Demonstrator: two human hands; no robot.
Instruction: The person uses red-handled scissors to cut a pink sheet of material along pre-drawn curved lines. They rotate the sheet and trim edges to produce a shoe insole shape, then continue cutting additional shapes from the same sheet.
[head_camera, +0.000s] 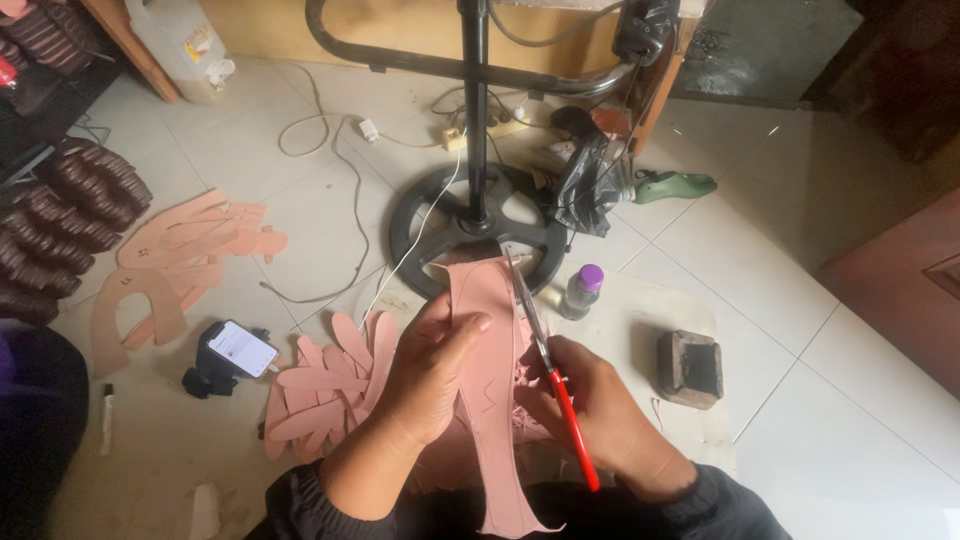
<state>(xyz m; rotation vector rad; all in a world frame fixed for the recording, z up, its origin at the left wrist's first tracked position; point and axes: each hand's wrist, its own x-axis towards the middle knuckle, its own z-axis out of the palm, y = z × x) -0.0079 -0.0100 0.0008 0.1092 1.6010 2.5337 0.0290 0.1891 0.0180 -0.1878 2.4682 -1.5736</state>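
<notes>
Left hand (432, 375): fingers curled and pressed together around the near edge of a long pink leather strip (492, 400), thumb laid across its face, pinching it flat and holding it up over the lap, clear of the floor. The strip runs from a forked upper end near the stand down to a flared foot at the lower edge of the view.

Right hand (590, 410): fingers wrapped through the red handles of a pair of scissors (545, 355), blades slightly parted and set along the strip's right edge, tips pointing away from the body.

Handling note: the cut looks best served by a taut strip, the pinch kept close to the blades, and the piece fed into the scissors rather than the scissors swung (a faint drawn line shows on the strip; whether the blades sit exactly on it cannot be told).

Surroundings, on the tiled floor: a heap of cut pink pieces (325, 385) just left of the hands; a phone (240, 348) beyond it; more pink patterns (185, 260) toward the left edge; a small clear bottle with purple cap (580, 290); a dark square block (690, 368) at right; a black stand base (478, 232) ahead.
</notes>
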